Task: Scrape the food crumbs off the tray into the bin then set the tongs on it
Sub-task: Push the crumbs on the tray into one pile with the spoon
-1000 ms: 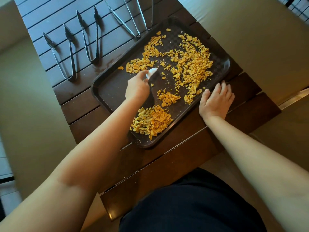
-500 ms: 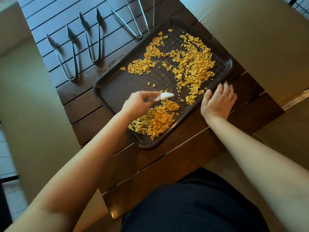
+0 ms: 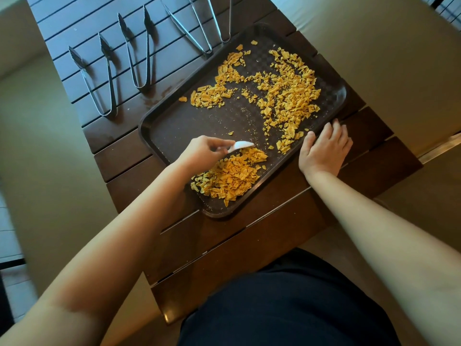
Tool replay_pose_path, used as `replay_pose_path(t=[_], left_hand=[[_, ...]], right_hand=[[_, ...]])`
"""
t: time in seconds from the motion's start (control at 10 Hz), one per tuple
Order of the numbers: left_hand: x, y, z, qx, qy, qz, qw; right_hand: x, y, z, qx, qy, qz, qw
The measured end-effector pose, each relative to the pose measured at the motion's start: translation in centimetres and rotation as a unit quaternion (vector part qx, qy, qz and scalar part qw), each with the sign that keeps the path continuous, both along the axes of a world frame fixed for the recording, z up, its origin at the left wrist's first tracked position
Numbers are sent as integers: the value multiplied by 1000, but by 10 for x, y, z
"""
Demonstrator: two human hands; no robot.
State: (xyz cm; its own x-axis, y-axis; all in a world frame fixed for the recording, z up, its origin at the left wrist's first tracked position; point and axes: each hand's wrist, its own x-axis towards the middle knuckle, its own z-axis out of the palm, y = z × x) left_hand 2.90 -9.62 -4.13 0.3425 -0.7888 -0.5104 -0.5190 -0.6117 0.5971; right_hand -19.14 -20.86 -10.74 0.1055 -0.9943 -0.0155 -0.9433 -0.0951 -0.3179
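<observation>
A dark brown tray (image 3: 159, 131) lies at an angle on the slatted wooden table. Orange food crumbs (image 3: 287, 96) are strewn over its far half, and a raked-up pile of crumbs (image 3: 229, 178) sits at the near corner. My left hand (image 3: 202, 152) grips a small white scraper (image 3: 240, 145) whose blade touches the top of that pile. My right hand (image 3: 324, 148) lies flat with straight fingers against the tray's right rim. Several metal tongs lie on the table beyond the tray: one pair (image 3: 99, 78) at the left, another pair (image 3: 141, 51) beside it, more tongs (image 3: 199, 23) at the top. No bin shows.
The dark table (image 3: 249, 245) is narrow, with floor on both sides. My dark-clothed lap (image 3: 287, 303) is just below its near edge. A metal strip (image 3: 439, 146) runs along the floor at the right.
My left hand dragged the scraper from the tray's middle toward the near corner, pushing crumbs into the pile, which has grown. My right hand stayed on the rim.
</observation>
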Motion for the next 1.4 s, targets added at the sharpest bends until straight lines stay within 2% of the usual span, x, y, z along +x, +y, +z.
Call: replay_pose_path(t=[0.1,0.2,0.4,0.6,0.8,0.9,1.0,1.2,1.4], left_hand=[[2,-9,0,-36,-7,20,999],[-1,-30,-4,-53,-54,60,995],[-16,-45,-6,-32,-58,-35,997],[-8,-31,11,30,-151,-204,967],[6,-13,15,61,-130,-226,964],[9,-7,15,30,-84,-184,979],[3,-8,13,-19,-90,-138,986],[-26,-16,2,-52,-191,-229,953],[-11,-4,9,-9,-197,-264,944]], right_hand=[[0,0,1,5,4,0,1000],[0,0,1,3,2,0,1000],[0,0,1,3,-2,-1,1000],[1,0,0,2,-5,-1,1000],[0,0,0,-2,-6,-1,1000],[0,0,0,0,-2,-1,1000],[0,1,0,0,4,0,1000],[0,0,-1,-2,4,2,1000],[0,-1,-2,-8,-2,1,1000]])
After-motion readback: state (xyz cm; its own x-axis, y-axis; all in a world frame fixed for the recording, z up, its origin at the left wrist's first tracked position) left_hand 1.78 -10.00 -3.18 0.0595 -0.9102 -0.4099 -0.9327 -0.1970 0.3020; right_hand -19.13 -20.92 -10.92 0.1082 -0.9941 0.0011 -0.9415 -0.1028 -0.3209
